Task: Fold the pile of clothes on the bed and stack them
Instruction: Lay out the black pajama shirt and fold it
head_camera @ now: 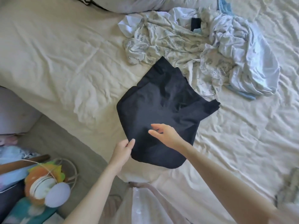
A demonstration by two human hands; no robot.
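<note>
Your left hand (123,149) pinches the partly folded black cotton garment's (160,113) edge; your right hand (163,133) hovers released; beyond them, the rumpled pale clothes pile (194,46) waits unfolded.

The garment (161,113) I'm working on lies flat on the bed (64,54), just in front of me. My left hand (123,148) is at its near left edge, and my right hand (165,132) is over its near part. Beyond it, farther and to the right, sits the pile of clothes (202,46), touching the garment's far edge. A pillow (137,4) lies at the far end. Down on my left, off the bed, are what may be toys (47,185).
</note>
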